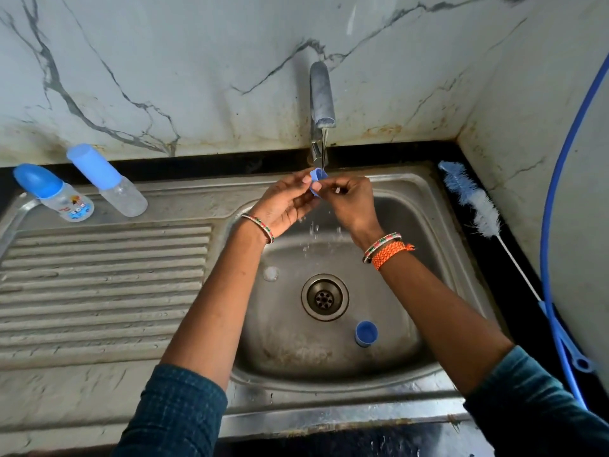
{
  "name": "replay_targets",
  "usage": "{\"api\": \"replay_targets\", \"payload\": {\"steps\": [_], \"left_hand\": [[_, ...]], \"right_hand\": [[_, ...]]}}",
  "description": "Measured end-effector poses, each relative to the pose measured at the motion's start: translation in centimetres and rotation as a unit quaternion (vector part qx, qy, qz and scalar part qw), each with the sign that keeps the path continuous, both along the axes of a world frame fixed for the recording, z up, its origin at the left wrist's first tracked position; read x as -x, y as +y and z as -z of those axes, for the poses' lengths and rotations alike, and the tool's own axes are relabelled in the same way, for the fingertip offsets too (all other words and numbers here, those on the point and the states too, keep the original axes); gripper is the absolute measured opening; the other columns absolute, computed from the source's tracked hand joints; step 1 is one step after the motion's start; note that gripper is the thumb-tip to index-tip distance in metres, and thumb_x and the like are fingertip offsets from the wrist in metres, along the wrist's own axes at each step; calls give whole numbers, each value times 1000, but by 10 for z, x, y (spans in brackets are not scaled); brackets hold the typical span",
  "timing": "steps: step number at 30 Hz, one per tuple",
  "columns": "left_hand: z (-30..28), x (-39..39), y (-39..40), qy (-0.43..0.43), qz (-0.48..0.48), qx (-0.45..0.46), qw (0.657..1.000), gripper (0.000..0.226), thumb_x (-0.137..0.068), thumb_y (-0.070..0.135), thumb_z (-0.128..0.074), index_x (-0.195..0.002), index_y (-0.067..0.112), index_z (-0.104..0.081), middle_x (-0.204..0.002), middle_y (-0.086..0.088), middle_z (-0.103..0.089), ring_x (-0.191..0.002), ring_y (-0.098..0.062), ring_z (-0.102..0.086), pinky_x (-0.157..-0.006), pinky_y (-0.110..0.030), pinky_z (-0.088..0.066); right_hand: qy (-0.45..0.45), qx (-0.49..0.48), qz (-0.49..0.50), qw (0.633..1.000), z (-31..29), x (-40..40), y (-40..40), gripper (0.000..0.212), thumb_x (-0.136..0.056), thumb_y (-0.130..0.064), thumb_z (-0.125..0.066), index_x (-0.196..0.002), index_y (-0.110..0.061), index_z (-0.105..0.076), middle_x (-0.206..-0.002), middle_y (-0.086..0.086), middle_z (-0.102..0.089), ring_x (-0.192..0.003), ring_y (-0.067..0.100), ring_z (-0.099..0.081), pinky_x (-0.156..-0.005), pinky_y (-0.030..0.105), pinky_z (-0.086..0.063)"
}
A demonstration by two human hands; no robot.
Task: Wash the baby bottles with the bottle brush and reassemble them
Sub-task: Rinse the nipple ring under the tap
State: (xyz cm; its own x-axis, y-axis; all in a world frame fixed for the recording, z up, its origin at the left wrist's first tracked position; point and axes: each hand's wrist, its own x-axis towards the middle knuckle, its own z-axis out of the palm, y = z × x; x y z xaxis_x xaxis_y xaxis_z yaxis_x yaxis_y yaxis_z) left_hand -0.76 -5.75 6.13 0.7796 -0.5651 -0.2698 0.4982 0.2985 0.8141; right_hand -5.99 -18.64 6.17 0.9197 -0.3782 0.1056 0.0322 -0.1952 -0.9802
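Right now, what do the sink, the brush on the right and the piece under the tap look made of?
Sink: looks like stainless steel, dull brushed grey with stains and glints. Bottle brush: blue and white bristles, probably nylon, on a thin white stem with a blue plastic-looking handle. Blue ring, held by both hands: smooth, opaque, likely plastic.

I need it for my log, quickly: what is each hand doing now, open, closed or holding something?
Left hand: holding the blue ring under the tap, fingers pinching it.
Right hand: also pinching the ring, from the other side.
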Motion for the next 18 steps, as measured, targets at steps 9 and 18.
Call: {"api": "replay_targets", "payload": {"steps": [9, 18], "left_hand": [[4, -7, 5, -7, 14, -26, 1000, 20, -98, 5, -42, -106, 3, -59, -90, -8, -73, -85, -21, -71, -77, -28, -58], [11, 1, 0, -21, -18, -29, 999, 28, -97, -1, -40, -123, -1, -50, -88, -6, -71, -77, -14, -70, -70, -25, -58]], "right_hand": [[-38, 565, -111, 817, -7, 4, -48, 62, -69, -8, -53, -122, -38, -63, -131, 10, -48, -118, 34, -42, -93, 47, -29], [91, 350, -130, 923, 8, 20, -19, 66, -70, 5, -53, -129, -24, -60, -147, 12, -37, -140, 33, -20, -112, 43, -25]]}}
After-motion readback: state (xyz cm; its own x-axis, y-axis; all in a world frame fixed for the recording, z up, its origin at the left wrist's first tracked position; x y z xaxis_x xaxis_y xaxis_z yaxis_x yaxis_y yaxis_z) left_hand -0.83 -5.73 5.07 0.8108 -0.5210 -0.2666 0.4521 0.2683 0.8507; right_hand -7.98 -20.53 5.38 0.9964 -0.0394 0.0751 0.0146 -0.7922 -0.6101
